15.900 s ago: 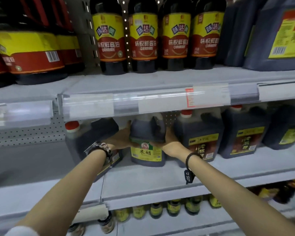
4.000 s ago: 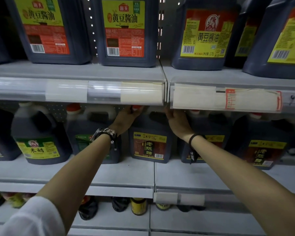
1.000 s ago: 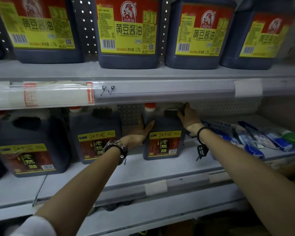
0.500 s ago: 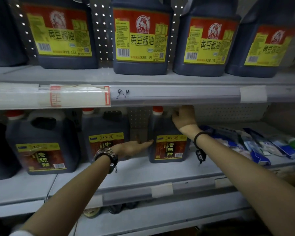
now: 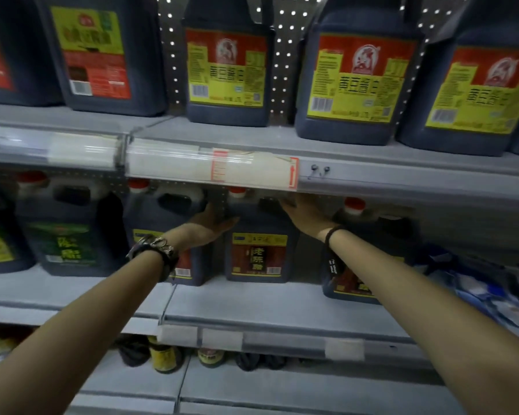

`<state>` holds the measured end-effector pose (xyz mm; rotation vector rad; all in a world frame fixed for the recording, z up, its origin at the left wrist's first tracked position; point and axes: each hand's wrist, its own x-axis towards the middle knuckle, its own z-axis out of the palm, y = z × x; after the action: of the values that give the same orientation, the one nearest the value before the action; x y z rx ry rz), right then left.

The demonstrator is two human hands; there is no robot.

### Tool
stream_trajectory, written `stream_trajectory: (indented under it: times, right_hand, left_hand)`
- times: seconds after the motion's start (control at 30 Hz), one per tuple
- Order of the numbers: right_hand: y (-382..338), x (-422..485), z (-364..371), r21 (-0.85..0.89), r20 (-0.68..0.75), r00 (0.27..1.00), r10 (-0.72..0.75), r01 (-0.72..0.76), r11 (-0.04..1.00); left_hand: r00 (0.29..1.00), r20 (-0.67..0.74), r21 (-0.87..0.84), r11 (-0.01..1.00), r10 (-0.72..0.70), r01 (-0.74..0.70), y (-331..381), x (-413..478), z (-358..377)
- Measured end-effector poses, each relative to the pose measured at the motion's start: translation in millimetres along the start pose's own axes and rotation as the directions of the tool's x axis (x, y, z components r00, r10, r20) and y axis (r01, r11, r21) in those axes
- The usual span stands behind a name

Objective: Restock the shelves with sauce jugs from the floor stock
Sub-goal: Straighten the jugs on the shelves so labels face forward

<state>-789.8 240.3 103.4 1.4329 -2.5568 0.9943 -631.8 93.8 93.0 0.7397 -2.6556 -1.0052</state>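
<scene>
Fingers of both hands press a dark red-labelled jug (image 5: 259,250) on the middle shelf (image 5: 252,307): left hand (image 5: 206,227) at nine o'clock, right hand (image 5: 307,214) at one o'clock. Whether either grip closes is hidden.

I have both bare forearms stretched forward and upward, roughly parallel. My left hand (image 5: 206,227) is flat and open, palm turned inward to the right, fingers reaching deep. My right hand (image 5: 306,214) sits slightly higher, fingers curled over something at the top; I cannot tell how firmly. A metal bracelet (image 5: 153,250) rings my left wrist, a dark cord band (image 5: 334,235) the right.
</scene>
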Motion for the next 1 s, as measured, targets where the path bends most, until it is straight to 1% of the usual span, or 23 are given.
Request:
stream_trajectory:
  times: [0.03,0.07,0.13,0.17,0.23,0.3,0.4,0.47,0.57,0.63,0.8,0.9,1.0]
  right_hand:
    - [0.5,5.8,4.8,0.003,0.007,1.0,-0.002,0.002,1.0]
    - [-0.3,9.5,7.3,0.031,-0.001,1.0,0.02,-0.02,0.999]
    - [3.3,15.4,9.8,0.127,-0.057,0.995,0.079,-0.071,0.989]
    - [6.3,17.3,10.7,0.168,-0.072,0.992,0.104,-0.091,0.982]
    - [12.5,18.2,13.3,0.206,-0.073,0.987,0.142,-0.125,0.97]
    - [20.9,20.1,19.4,0.227,-0.093,0.98,0.178,-0.153,0.962]
    - [35.5,24.4,28.1,0.276,-0.108,0.965,0.238,-0.2,0.94]
    - [22.1,20.2,24.2,0.264,-0.101,0.964,0.247,-0.213,0.941]
    - [16.1,20.7,22.7,0.188,-0.067,0.975,0.214,-0.198,0.962]
    - [19.2,23.0,25.8,0.133,-0.111,0.981,0.161,-0.146,0.98]
    - [17.7,10.7,29.7,0.065,-0.195,0.976,0.095,-0.084,0.994]
    - [20.4,5.8,26.2,0.089,-0.188,0.98,0.069,-0.053,0.995]
    - [20.1,2.3,22.2,0.137,-0.15,0.987,0.051,-0.03,0.99]
  left_hand:
    - [0.999,0.04,0.02,1.0,0.023,-0.023,3.3,-2.0,-6.4]
    - [0.998,0.052,0.037,0.998,0.043,-0.045,-0.7,5.5,-8.5]
    - [0.997,0.071,0.07,0.997,0.033,-0.038,1.4,7.1,-15.7]
    - [0.995,0.093,0.114,0.992,0.045,-0.056,4.7,8.9,-19.1]
    - [0.986,0.162,0.123,0.992,0.021,-0.041,10.8,10.0,-21.6]
    - [0.986,0.145,0.088,0.992,0.077,-0.09,4.6,18.8,-19.0]
    - [0.989,0.135,-0.012,0.998,0.06,-0.059,-2.5,29.6,-10.2]
    - [0.987,0.152,-0.092,0.995,0.056,-0.042,-1.9,35.5,-7.5]
    - [0.983,0.171,-0.108,0.993,0.061,-0.043,-2.0,38.2,-4.6]
    - [0.985,0.159,-0.138,0.99,0.058,-0.036,-3.3,41.8,-3.7]
    - [0.975,0.209,-0.246,0.969,0.069,-0.016,-4.9,45.6,-4.2]
    - [0.965,0.24,-0.277,0.96,0.104,-0.035,-3.6,44.6,-3.5]
    - [0.969,0.22,-0.32,0.947,0.115,-0.04,-4.1,40.5,-0.8]
